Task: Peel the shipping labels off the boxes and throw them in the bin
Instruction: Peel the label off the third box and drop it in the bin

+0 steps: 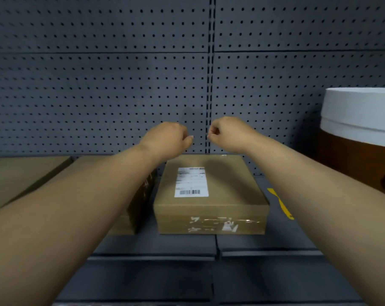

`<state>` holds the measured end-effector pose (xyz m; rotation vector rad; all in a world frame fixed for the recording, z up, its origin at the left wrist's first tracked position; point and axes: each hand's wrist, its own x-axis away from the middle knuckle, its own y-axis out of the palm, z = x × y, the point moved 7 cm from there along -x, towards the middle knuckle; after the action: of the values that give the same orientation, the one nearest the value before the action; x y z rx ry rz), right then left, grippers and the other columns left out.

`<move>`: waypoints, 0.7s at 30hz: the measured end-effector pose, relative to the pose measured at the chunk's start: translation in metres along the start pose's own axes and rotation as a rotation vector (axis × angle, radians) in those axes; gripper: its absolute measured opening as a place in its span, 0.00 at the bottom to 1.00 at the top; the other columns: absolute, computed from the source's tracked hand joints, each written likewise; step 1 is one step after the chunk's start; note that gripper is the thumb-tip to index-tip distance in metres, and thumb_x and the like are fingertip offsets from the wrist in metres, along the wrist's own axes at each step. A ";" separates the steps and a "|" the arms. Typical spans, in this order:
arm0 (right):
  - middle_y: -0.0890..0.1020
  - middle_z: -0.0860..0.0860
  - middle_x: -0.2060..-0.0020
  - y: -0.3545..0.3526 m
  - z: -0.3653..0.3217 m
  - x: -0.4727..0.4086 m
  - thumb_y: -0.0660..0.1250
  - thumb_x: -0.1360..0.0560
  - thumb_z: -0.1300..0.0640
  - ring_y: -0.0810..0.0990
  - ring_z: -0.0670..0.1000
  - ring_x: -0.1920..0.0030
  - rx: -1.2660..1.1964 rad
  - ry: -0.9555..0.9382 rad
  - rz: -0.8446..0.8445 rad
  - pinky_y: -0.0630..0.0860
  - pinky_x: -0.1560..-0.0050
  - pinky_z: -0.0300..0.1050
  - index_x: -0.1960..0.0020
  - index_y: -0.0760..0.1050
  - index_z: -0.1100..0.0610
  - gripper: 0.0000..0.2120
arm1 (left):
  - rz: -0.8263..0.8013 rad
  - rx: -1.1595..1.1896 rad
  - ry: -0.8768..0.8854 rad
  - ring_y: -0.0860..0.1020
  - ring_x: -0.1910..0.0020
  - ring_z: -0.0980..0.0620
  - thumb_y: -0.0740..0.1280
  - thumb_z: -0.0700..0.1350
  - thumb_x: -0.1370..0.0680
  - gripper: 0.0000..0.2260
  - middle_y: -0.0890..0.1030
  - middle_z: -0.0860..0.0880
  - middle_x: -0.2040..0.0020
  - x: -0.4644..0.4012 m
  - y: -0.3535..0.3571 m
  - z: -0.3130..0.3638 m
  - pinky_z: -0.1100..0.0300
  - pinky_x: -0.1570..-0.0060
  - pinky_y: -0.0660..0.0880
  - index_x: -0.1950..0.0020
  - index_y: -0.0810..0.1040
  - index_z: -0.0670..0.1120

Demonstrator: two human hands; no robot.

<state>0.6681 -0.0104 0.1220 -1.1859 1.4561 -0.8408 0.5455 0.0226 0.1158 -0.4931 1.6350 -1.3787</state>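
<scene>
- Grey pegboard wall (98, 85) fills the back, above a dark shelf (264, 272)
- White and brown drum (359, 138) stands at the right edge
- Cardboard box (226, 186) lies flat mid-shelf, torn tape on its front face; two more boxes (21, 177) lie to its left
- White shipping label (191, 182) stuck flat on the box top, unpeeled
- Left hand (165, 139) raised above the box's far edge, fingers curled into a loose fist, holding nothing visible
- Right hand (229, 133) just beside it, likewise curled, touching nothing
- Yellow strip (281, 204) lies on the shelf right of the box
</scene>
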 end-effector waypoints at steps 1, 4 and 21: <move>0.81 0.57 0.50 0.009 -0.003 0.000 0.58 0.22 0.57 0.74 0.53 0.58 -0.005 0.020 -0.011 0.71 0.57 0.47 0.48 0.76 0.60 0.10 | -0.014 0.008 -0.001 0.71 0.66 0.50 0.56 0.51 0.19 0.16 0.72 0.48 0.65 0.006 0.005 -0.007 0.57 0.64 0.67 0.64 0.70 0.47; 0.81 0.58 0.49 0.034 -0.010 0.004 0.59 0.22 0.58 0.74 0.52 0.57 -0.022 0.079 -0.045 0.74 0.54 0.47 0.49 0.77 0.61 0.10 | -0.063 0.032 -0.001 0.74 0.60 0.48 0.56 0.51 0.20 0.14 0.75 0.48 0.62 0.022 0.020 -0.022 0.57 0.63 0.69 0.55 0.76 0.44; 0.82 0.56 0.49 0.090 0.008 0.007 0.59 0.22 0.56 0.79 0.56 0.48 0.042 0.176 -0.114 0.75 0.50 0.47 0.47 0.77 0.59 0.11 | -0.154 0.155 -0.002 0.77 0.48 0.45 0.59 0.49 0.21 0.14 0.80 0.43 0.46 0.049 0.081 -0.051 0.53 0.49 0.75 0.47 0.79 0.42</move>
<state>0.6549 0.0071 0.0344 -1.1965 1.5142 -1.0723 0.4986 0.0366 0.0198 -0.5382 1.4994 -1.6040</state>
